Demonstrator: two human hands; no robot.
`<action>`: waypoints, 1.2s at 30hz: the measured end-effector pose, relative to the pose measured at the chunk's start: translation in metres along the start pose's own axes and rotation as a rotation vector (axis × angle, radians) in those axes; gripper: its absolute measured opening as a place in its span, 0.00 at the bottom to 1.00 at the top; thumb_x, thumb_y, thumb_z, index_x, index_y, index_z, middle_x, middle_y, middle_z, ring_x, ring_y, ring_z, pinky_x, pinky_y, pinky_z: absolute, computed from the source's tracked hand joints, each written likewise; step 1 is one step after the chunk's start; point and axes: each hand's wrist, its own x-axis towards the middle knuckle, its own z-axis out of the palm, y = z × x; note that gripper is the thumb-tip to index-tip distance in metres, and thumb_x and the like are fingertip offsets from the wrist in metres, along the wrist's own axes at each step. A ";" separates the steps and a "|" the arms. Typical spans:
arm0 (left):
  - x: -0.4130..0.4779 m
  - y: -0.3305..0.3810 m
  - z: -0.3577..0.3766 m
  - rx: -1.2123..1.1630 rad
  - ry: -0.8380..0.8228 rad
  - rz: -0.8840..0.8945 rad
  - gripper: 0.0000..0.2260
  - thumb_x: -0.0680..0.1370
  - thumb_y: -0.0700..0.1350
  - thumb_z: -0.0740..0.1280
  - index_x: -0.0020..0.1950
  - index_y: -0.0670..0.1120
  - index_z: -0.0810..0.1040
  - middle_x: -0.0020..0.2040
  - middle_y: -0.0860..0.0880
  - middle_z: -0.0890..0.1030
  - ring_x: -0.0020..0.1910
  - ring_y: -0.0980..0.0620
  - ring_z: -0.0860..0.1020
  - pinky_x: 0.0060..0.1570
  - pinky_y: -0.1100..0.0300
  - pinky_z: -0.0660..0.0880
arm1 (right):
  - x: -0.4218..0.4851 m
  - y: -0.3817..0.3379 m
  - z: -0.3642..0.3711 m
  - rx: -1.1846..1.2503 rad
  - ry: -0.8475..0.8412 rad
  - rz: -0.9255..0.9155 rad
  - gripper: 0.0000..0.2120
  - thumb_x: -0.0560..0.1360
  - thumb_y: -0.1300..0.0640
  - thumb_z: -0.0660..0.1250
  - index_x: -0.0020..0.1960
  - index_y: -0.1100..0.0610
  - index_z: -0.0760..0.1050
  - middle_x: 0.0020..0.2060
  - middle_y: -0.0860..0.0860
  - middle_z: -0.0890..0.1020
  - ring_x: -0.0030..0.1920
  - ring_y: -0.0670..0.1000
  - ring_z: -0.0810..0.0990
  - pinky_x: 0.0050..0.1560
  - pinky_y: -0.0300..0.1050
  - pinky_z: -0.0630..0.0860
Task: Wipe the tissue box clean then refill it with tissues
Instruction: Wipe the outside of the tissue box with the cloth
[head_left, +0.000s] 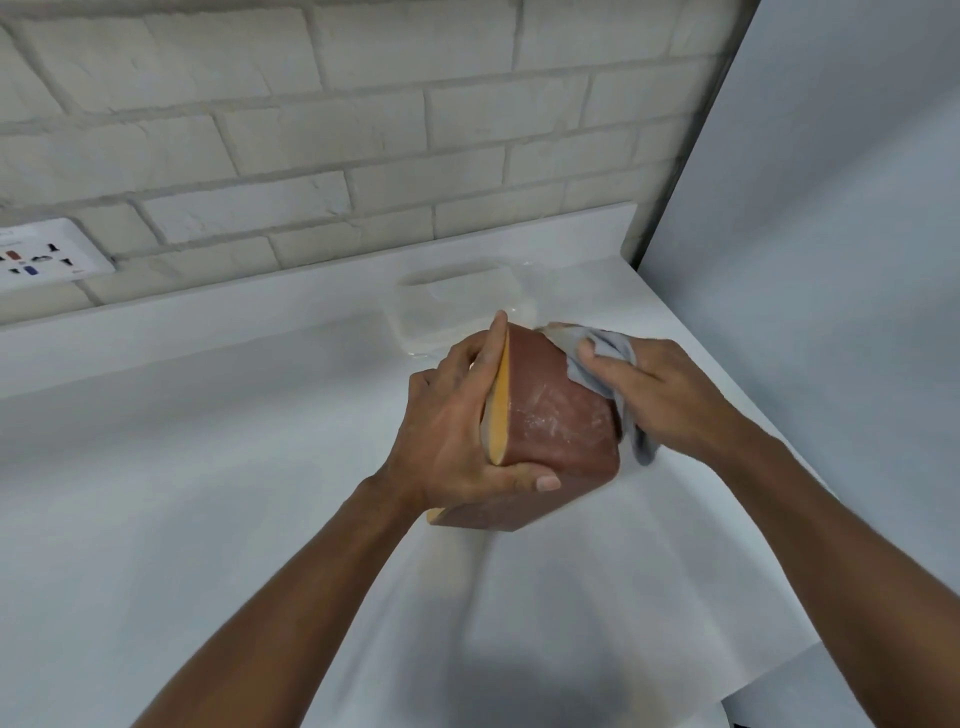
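Observation:
A reddish-brown tissue box (550, 421) with a yellow-orange edge is tilted above the white counter (208, 467). Pale dusty smears show on its upper face. My left hand (457, 431) grips the box from the left, thumb under its near edge and fingers behind the yellow side. My right hand (660, 395) holds a grey cloth (602, 364) and presses it against the box's right side. A clear pack of white tissues (457, 306) lies on the counter just behind the box.
A white brick wall (311, 130) rises behind the counter, with a white socket panel (47, 254) at the far left. A plain white wall or panel (831, 260) bounds the counter on the right.

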 end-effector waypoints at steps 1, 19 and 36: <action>0.000 0.000 0.001 -0.001 0.000 -0.002 0.66 0.59 0.89 0.53 0.86 0.53 0.42 0.81 0.50 0.62 0.79 0.50 0.63 0.75 0.41 0.62 | -0.006 0.006 -0.001 0.008 0.018 0.002 0.14 0.83 0.42 0.56 0.62 0.41 0.78 0.36 0.44 0.85 0.39 0.45 0.84 0.50 0.45 0.80; 0.004 0.003 -0.003 0.001 0.028 -0.042 0.67 0.59 0.88 0.55 0.87 0.49 0.44 0.83 0.50 0.62 0.82 0.50 0.60 0.73 0.39 0.64 | -0.002 -0.001 0.023 -0.240 -0.107 -0.476 0.24 0.82 0.55 0.57 0.77 0.51 0.64 0.77 0.45 0.65 0.77 0.39 0.57 0.78 0.39 0.49; 0.006 0.007 0.014 -0.150 0.080 -0.051 0.62 0.63 0.87 0.55 0.86 0.53 0.42 0.83 0.49 0.60 0.80 0.48 0.61 0.76 0.39 0.64 | -0.013 0.010 0.016 -0.168 -0.017 -0.416 0.21 0.83 0.59 0.61 0.76 0.51 0.67 0.74 0.41 0.67 0.75 0.35 0.60 0.78 0.39 0.52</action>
